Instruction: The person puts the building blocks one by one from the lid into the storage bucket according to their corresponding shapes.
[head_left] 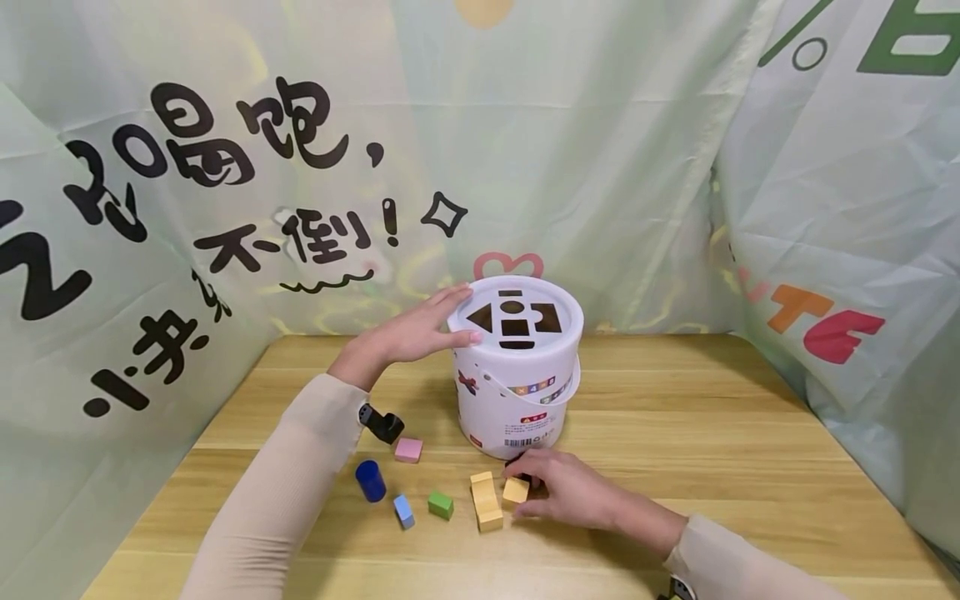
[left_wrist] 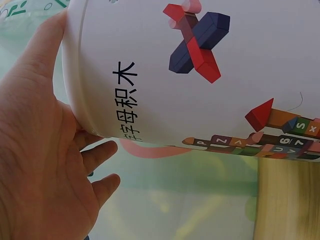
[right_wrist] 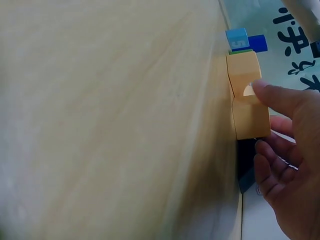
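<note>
Left hand (head_left: 418,332) rests on the white cylindrical plastic bucket (head_left: 480,404), fingers extended; right hand (head_left: 576,493) pinches a small yellow cuboid block (head_left: 516,491), thumb opposing fingers.

Bucket (head_left: 478,398): white; crossed red and navy printed blocks, multicoloured tiles, black characters
Square block (head_left: 515,490): yellow-orange
Notched block (head_left: 488,505): same yellow-orange
Dark block (right_wrist: 245,159): near-black
Cylinder (head_left: 371,482): deep blue
Flat block (head_left: 408,450): pink
Slim block (head_left: 403,511): light blue
Short block (head_left: 441,505): green
Sleeves (head_left: 277,492): beige
Tabletop (head_left: 675,417): light brown, streaked wood grain
Backdrop (head_left: 585,167): pale green; black lettering, orange and red letters, pinkish-red heart outline
</note>
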